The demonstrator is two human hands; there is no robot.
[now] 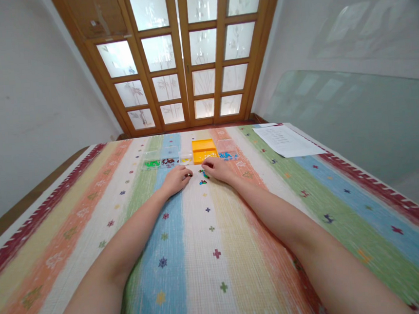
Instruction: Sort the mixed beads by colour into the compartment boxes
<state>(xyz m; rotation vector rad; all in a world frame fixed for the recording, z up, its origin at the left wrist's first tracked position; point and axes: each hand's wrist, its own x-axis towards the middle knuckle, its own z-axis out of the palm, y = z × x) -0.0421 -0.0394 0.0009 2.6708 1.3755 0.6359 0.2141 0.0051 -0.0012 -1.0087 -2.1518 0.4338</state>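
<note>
My left hand rests on the striped cloth with its fingers curled together. A tiny dark and yellowish piece shows at its fingertips, too small to name. Across from it, my right hand is closed in a pinch just in front of the orange box; what it holds, if anything, is hidden. Between the hands lie several small green, blue and dark pieces. Behind them stand the open orange box with small whitish pieces and clear boxes of green pieces, dark red-brown pieces, yellow pieces and blue pieces.
The table is covered by a striped, patterned cloth. Printed paper sheets lie at the far right. Beyond the table's far edge is a wooden door with glass panes. A glass panel leans by the right wall.
</note>
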